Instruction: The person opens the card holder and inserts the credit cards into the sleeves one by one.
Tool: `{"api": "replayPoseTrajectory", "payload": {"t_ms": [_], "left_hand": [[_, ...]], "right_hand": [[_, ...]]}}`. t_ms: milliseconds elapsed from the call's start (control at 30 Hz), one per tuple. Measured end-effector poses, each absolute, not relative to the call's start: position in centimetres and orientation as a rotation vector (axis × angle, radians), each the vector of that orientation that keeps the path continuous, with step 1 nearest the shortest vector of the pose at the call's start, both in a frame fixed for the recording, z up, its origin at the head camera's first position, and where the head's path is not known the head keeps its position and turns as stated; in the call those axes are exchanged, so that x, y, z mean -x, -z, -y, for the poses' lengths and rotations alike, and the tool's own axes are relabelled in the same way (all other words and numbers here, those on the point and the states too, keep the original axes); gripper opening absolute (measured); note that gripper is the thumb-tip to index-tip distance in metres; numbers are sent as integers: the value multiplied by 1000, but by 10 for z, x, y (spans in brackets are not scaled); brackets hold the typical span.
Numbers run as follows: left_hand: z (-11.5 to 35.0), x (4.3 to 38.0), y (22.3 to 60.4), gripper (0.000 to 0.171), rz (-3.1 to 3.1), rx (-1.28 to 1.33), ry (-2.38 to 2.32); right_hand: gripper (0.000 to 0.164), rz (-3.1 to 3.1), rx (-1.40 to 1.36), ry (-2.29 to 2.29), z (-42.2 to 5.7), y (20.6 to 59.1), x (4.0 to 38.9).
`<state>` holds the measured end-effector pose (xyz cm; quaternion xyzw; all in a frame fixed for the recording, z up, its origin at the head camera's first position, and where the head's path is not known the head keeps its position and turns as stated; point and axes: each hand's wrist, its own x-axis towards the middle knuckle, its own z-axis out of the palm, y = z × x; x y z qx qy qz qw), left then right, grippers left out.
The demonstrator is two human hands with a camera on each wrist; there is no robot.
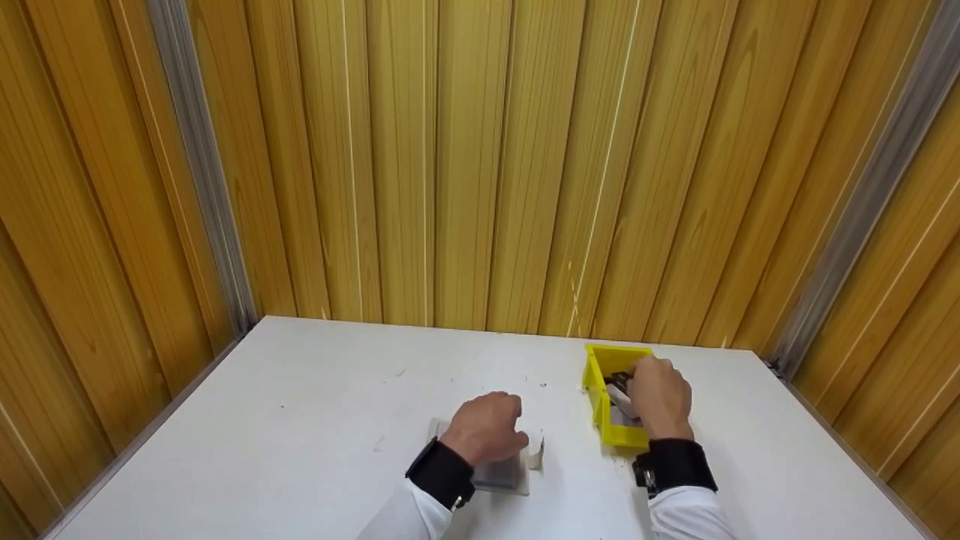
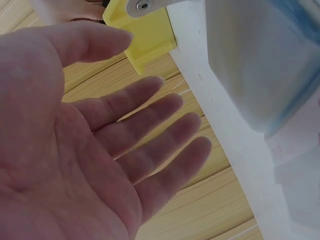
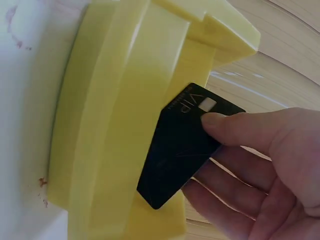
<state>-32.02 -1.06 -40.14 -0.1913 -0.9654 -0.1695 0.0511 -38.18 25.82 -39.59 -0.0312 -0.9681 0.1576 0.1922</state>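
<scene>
My right hand (image 1: 661, 395) pinches a black card marked VIP (image 3: 180, 142) between thumb and fingers. The card is at the opening of a yellow plastic bin (image 1: 625, 436), partly inside its rim in the right wrist view. My left hand (image 1: 486, 429) is above a flat, pale, translucent case (image 1: 504, 487), its fingers loosely extended and holding nothing. The case lies on the table and is partly hidden by that hand. A pale strap (image 2: 167, 4) with a metal snap sticks out from the case.
Inside the bin, other dark and light items (image 1: 619, 397) are partly hidden by the right hand. The white table (image 1: 330, 427) has small marks and specks. Wood-patterned walls (image 1: 465, 165) stand behind it and at both sides.
</scene>
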Motion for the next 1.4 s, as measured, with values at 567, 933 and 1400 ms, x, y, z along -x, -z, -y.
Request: {"api": "replayPoseTrajectory", "payload": {"t_ms": [567,933,1400], "left_hand": [[-4,309,415,49,2983,-13,384],[0,309,411,40,2960,29,508],[22,317,393,6,2988,142,807]], "right_hand": [[24,2541,-50,-822,-211,354,369],[24,2679,-83,-958,-199,352,371],[19,2721,-117,-933,-197,355,370]]}}
